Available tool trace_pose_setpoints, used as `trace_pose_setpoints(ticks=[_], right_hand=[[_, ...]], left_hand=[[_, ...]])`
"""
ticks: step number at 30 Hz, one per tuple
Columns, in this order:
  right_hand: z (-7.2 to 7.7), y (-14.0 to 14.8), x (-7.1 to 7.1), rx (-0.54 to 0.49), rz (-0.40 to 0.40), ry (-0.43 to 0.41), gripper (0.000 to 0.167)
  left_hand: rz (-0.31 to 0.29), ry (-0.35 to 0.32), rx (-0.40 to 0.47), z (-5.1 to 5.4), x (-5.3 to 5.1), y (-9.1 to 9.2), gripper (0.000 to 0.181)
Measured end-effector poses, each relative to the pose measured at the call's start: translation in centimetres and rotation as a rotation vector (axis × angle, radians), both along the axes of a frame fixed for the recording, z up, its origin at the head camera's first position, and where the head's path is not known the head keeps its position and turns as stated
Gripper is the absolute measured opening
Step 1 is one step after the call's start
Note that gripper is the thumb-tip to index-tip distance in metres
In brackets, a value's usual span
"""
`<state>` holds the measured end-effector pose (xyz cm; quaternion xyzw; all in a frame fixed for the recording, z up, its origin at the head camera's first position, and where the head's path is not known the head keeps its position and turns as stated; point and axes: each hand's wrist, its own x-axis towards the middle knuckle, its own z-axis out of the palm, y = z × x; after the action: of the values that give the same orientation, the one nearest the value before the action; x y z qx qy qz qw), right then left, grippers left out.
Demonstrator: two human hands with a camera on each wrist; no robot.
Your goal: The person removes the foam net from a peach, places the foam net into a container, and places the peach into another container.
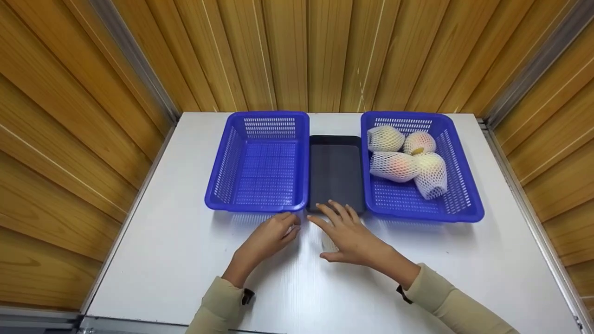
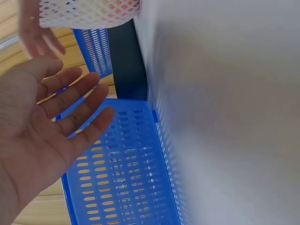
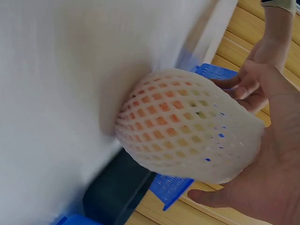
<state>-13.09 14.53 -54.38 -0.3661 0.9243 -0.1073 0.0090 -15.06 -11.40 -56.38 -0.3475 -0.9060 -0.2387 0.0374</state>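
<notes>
A round red-and-yellow fruit in a white foam net (image 3: 168, 126) sits on the white table (image 1: 287, 297). Over it reaches my right hand (image 1: 350, 236), fingers spread wide. In the right wrist view, the palm is close behind the net's loose end, and the fingers do not close round the fruit. My left hand (image 1: 271, 236) is just in front of the left blue basket (image 1: 255, 207), its fingers loosely bent. Nothing lies in its palm in the left wrist view. The head view shows only a sliver of this fruit, below the right hand.
Several fruits in foam nets (image 1: 394, 167) lie in the right blue basket (image 1: 422, 215). No fruit shows in the left basket. A dark grey tray (image 1: 336, 171) stands between the two baskets. Wood-grain panels (image 1: 292, 55) wall the table's back and sides.
</notes>
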Motion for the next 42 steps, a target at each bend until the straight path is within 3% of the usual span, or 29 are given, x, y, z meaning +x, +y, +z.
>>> trace_pose_setpoints(ticks=[8,17,23,31,42], right_hand=[[-2.0,-0.2,-1.2,0.093,-0.007,-0.061,0.091],[-1.9,0.5,-2.0,0.109,-0.022,-0.004,0.085],[-2.3,0.3,-2.0,0.067,0.003,-0.003,0.078],[-2.6,1.0,-2.0,-0.062,-0.016,-0.096,0.064],[-2.4,1.5,-3.6,-0.153,-0.024,-0.221,0.06]], left_hand=[[-0.008,0.003,0.009,-0.2,0.2,-0.1,0.011],[-0.027,0.051,0.016,0.5,-0.4,0.8,0.008],[-0.014,0.025,0.013,0.5,-0.3,0.8,0.008],[-0.028,-0.007,0.005,-0.2,0.1,0.8,0.014],[-0.04,-0.027,0.02,-0.3,-0.3,1.1,0.016]])
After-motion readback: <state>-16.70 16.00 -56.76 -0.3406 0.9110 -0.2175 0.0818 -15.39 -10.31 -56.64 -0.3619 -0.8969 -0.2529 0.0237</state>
